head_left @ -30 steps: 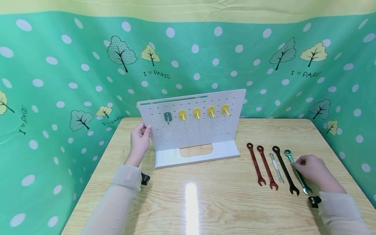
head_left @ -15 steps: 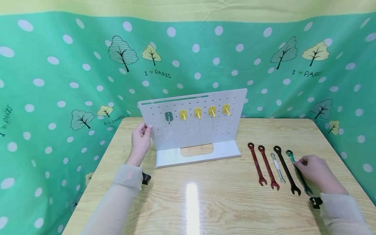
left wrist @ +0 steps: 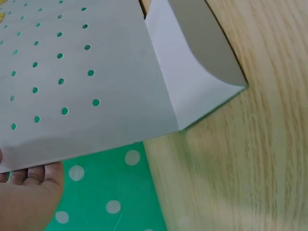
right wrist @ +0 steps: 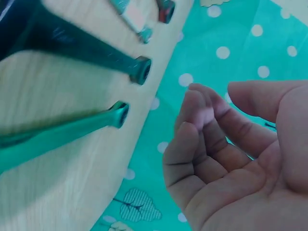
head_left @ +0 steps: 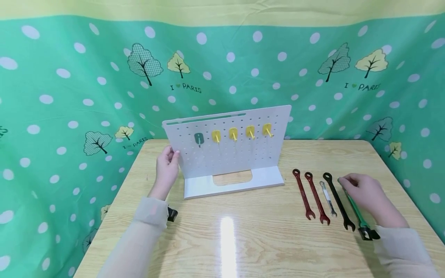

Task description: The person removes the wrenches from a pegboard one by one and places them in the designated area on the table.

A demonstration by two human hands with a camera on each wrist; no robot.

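Note:
My left hand [head_left: 167, 168] grips the left edge of a white pegboard [head_left: 194, 158], thumb on the front and fingers behind, as the left wrist view also shows. Five hooks stick out of the board: a dark green hook [head_left: 199, 139] and several yellow ones. My right hand [head_left: 365, 193] hovers over the green combination wrench [head_left: 357, 210], hiding part of it. Its fingers are loosely bent and hold nothing in the right wrist view, where the wrench's ring end [right wrist: 119, 114] lies apart from them.
Left of the green wrench lie a black wrench [head_left: 338, 200], a small silver wrench [head_left: 328, 198] and two red wrenches [head_left: 304, 195]. They rest on a wooden table [head_left: 271, 239]. A green dotted curtain [head_left: 222, 69] hangs behind it.
My right hand has left the middle of the green wrench and shifted toward its ring end, its fingers now free of it. The left hand keeps its grip on the pegboard.

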